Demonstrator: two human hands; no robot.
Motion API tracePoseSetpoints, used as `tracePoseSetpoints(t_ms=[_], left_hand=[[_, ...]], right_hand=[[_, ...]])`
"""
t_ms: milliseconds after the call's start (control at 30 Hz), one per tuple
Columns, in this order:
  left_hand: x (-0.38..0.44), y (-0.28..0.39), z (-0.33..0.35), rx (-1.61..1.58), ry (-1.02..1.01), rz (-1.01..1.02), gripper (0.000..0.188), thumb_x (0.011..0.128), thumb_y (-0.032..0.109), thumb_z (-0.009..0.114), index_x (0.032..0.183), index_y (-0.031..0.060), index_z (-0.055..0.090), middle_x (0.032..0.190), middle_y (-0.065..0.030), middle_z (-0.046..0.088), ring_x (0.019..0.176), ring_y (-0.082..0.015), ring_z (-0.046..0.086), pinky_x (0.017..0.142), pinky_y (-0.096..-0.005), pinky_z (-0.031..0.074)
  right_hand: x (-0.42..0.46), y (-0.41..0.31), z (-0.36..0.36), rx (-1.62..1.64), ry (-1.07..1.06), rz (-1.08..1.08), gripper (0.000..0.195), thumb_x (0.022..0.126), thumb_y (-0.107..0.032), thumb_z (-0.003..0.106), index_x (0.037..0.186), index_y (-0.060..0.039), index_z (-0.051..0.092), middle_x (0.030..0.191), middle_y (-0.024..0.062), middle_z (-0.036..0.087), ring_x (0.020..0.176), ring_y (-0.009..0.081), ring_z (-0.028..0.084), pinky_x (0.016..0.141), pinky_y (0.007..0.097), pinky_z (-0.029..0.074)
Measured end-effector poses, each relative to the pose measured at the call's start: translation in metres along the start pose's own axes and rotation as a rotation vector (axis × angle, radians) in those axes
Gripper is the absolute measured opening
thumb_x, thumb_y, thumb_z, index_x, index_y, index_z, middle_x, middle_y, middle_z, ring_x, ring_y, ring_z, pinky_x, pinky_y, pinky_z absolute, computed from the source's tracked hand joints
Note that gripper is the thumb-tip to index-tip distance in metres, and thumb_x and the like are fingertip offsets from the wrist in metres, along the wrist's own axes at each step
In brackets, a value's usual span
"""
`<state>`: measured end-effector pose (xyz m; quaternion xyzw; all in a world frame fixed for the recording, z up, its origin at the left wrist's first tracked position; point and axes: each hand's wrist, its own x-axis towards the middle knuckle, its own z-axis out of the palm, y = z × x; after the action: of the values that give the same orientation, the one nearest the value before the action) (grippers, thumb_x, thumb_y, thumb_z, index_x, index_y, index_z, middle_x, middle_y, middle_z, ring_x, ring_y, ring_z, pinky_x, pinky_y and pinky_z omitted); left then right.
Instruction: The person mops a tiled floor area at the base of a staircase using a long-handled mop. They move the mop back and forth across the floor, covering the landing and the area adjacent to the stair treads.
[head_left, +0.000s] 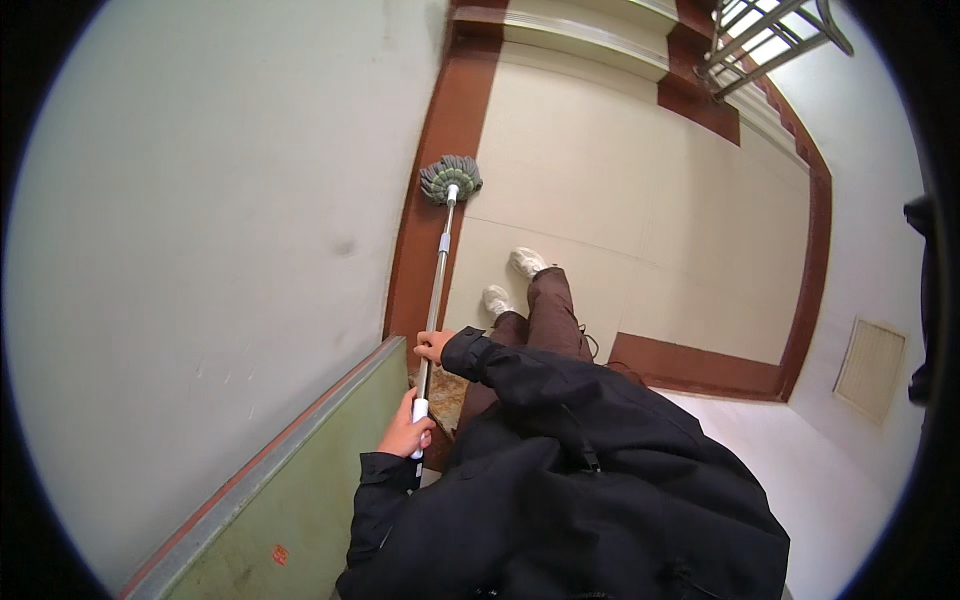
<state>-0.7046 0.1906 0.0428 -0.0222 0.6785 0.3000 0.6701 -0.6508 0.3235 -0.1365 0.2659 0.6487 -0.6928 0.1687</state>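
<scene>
A mop with a metal pole (437, 289) reaches away from me along the wall. Its grey strip mop head (451, 178), with a green band, rests on the reddish-brown tile border (448, 124) and overlaps the edge of the cream floor tiles (577, 150). My left hand (409, 431) is closed around the white grip near the pole's lower end in the picture. Farther up, my right hand (433, 346) holds the metal part of the pole. Both white shoes (529, 262) stand on the cream tiles, right of the pole.
A pale wall (225, 187) rises at the left, with a green panel (315, 480) below it. Steps (585, 34) lie at the top, beside a metal railing (765, 45). A vent cover (870, 369) is on the right wall.
</scene>
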Motion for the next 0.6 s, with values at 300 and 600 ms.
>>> tracePoseSetpoints(t_ms=[300, 600], left_hand=[[0.083, 0.03, 0.038, 0.494, -0.282, 0.053, 0.069, 0.077, 0.003, 0.049, 0.14, 0.0136, 0.022, 0.059, -0.0064, 0.051, 0.043, -0.0131, 0.05, 0.042, -0.0278, 0.042], [0.142, 0.034, 0.092, 0.83, -0.218, 0.226, 0.063, 0.072, 0.018, 0.057, 0.132, 0.0135, 0.04, 0.1, -0.0265, 0.058, 0.094, -0.0403, 0.056, 0.081, -0.0415, 0.045]], right_hand=[[-0.04, 0.069, -0.051, 0.084, 0.494, 0.267, 0.029, 0.08, -0.034, 0.048, 0.094, -0.0091, 0.053, 0.079, 0.0213, 0.061, 0.077, 0.0412, 0.059, 0.071, 0.048, 0.046], [-0.055, 0.159, -0.1, 0.132, 0.798, 0.55, 0.035, 0.074, -0.038, 0.054, 0.087, -0.0051, 0.06, 0.078, 0.017, 0.064, 0.076, 0.0351, 0.062, 0.073, 0.0411, 0.049]])
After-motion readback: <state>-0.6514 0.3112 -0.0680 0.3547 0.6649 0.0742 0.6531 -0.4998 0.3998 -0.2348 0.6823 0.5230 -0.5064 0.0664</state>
